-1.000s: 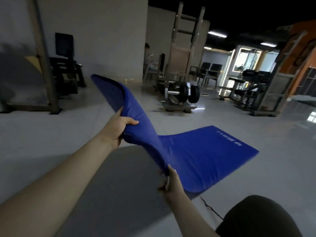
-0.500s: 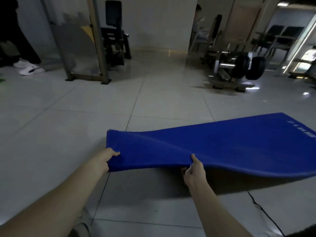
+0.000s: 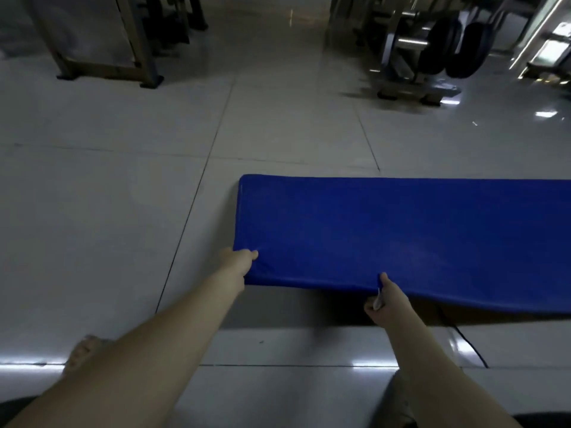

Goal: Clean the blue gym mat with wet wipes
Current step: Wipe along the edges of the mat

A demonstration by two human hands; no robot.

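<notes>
Grey glossy floor tiles (image 3: 117, 205) lie under the blue padded gym mat (image 3: 401, 230), its long axis running off frame right. My left hand (image 3: 238, 262) pinches its lower-left corner; my right hand (image 3: 386, 299) grips the lower edge (a white scrap (image 3: 378, 301), maybe a wipe, tucked in).

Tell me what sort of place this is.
Most likely a gym: black weight plates on a metal machine, a steel equipment frame on the tiled floor, and a blue gym mat.
</notes>
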